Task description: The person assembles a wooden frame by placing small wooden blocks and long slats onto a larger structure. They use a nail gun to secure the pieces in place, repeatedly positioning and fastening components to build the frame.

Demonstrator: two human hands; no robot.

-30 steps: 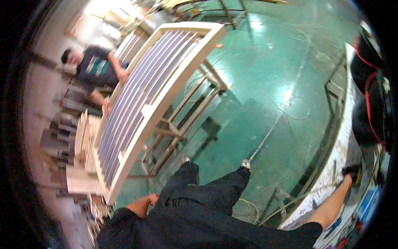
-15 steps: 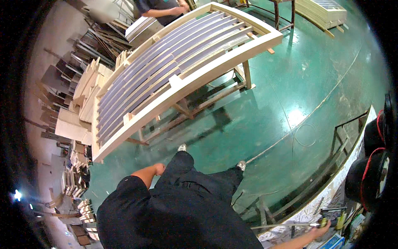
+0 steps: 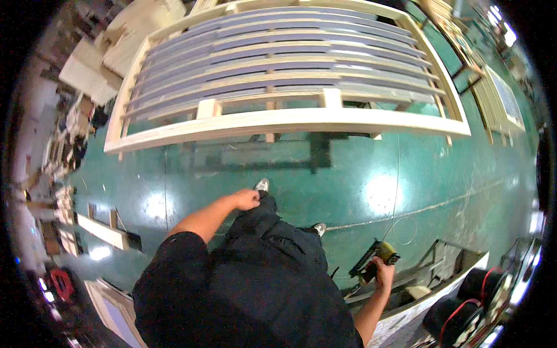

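Observation:
A yellow-green and black nail gun (image 3: 384, 252) is up in my right hand (image 3: 380, 272), whose fingers wrap round its handle. It hangs over the floor beside the workbench at lower right. My left hand (image 3: 248, 199) is loosely curled in front of my left leg, with nothing seen in it. Beyond it, a large pale wooden frame (image 3: 278, 123) lies flat above the floor. Grey-violet slats (image 3: 255, 55) run across it lengthwise. Two short wood blocks, a left one (image 3: 206, 108) and a right one (image 3: 332, 98), stand against its near rail.
The workbench (image 3: 400, 330) has a pale edge, and black round containers (image 3: 452, 320) with red bands stand by it. A thin hose (image 3: 413, 232) curls on the green floor. Stacked panels (image 3: 493, 101) stand far right, pale boards (image 3: 87, 72) far left. A wooden beam (image 3: 104, 232) lies left.
My right hand has lifted the nail gun off the bench and brought it forward and left. My body and view have turned right; the frame now lies straight ahead. The other person is out of view.

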